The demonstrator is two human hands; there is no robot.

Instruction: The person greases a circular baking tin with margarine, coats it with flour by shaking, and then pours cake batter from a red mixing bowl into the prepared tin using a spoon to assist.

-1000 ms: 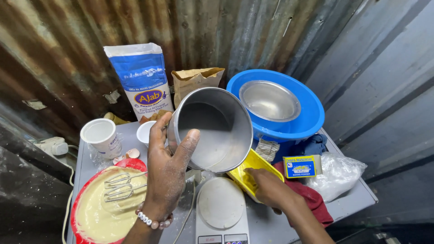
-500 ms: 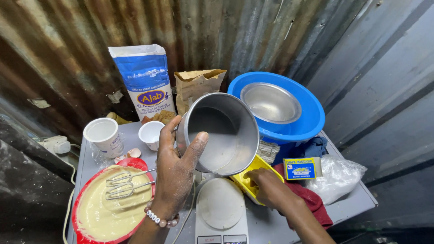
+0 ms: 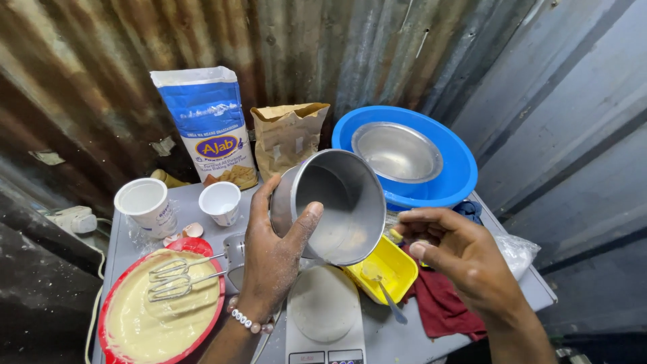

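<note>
Gripping tight, left hand (image 3: 273, 259) wraps the metal pot (image 3: 330, 205), tilted w/ mouth toward camera, above white scale (image 3: 323, 313). Right hand (image 3: 458, 259) loosely curled, holds nothing, just right of yellow tub (image 3: 384, 273) w/ spoon (image 3: 385, 293).

Table (image 3: 121, 253) against the wall. Back row, left to right: flour bag (image 3: 209, 128), paper bag (image 3: 288, 135), basin (image 3: 465, 168) with a metal bowl (image 3: 397, 152) inside it. In front of the flour bag, two cups (image 3: 143, 202) side by side, eggshells (image 3: 185, 232) just before them. Front left: batter bowl (image 3: 162, 317) with beaters (image 3: 178, 278) resting in it. Scale (image 3: 323, 313) to its right; tub (image 3: 384, 269) with a spoon (image 3: 385, 296) right of the scale; cloth (image 3: 441, 307) right of the tub. Tilted pot (image 3: 333, 205) above the scale and tub.
</note>
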